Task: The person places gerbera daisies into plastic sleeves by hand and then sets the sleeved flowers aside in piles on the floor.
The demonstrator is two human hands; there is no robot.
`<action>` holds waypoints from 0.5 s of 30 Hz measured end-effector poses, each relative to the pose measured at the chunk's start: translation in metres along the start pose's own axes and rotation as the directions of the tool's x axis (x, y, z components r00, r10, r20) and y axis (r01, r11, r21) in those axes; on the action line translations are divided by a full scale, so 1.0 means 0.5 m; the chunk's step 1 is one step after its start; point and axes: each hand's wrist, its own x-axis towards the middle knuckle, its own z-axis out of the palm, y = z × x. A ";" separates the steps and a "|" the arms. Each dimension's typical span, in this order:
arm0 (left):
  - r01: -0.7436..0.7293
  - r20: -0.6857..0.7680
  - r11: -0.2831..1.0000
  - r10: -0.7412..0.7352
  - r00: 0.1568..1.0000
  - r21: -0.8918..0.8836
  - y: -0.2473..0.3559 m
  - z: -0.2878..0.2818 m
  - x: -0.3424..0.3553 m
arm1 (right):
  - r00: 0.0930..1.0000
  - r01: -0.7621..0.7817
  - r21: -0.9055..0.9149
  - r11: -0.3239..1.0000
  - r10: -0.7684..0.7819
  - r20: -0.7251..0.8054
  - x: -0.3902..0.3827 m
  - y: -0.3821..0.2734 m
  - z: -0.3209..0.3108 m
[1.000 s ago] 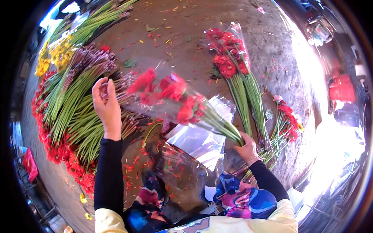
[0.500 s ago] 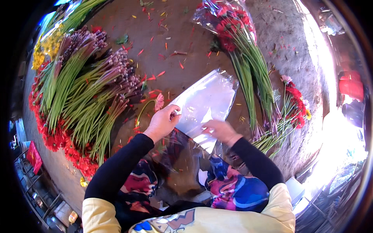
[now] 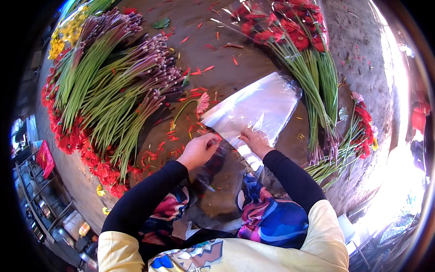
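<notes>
A stack of clear plastic flower sleeves point(image 3: 258, 106) lies in front of me, shining white where light falls on it. My right hand point(image 3: 257, 141) is at its near edge, thumb and fingers pinched on the film. To the left of the stack is my left hand point(image 3: 199, 150), its fingers curled together; anything in them is hard to make out. Thin clear film point(image 3: 213, 170) shows below that hand, above the floor. A single pink gerbera point(image 3: 202, 103) with a bent stem lies just beyond my left hand.
Red gerberas point(image 3: 97, 165) with long green stems point(image 3: 113, 97) are piled at the left. At the far right lies a red bunch point(image 3: 297, 34) in clear wrap, with a smaller loose bunch point(image 3: 362, 122) beside it. Fallen petals point(image 3: 197, 72) dot the brown ground. Yellow flowers point(image 3: 68, 34) sit far left.
My left hand has come off the sleeve stack and drawn back toward me, fingers still curled. The right hand now pinches the stack's near edge. The view has shifted slightly.
</notes>
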 end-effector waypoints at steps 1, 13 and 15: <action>0.004 -0.013 1.000 -0.004 1.000 0.003 -0.009 -0.006 -0.004 | 0.999 0.014 -0.013 1.000 -0.014 -0.030 0.001 -0.003 0.004; 0.017 -0.018 1.000 -0.017 1.000 -0.013 -0.072 -0.098 -0.078 | 0.986 0.159 -0.019 0.987 -0.160 -0.049 -0.016 -0.063 -0.019; 0.024 0.031 1.000 -0.023 0.999 -0.019 -0.071 -0.095 -0.102 | 0.994 0.108 -0.011 0.994 -0.108 -0.010 0.000 -0.055 -0.010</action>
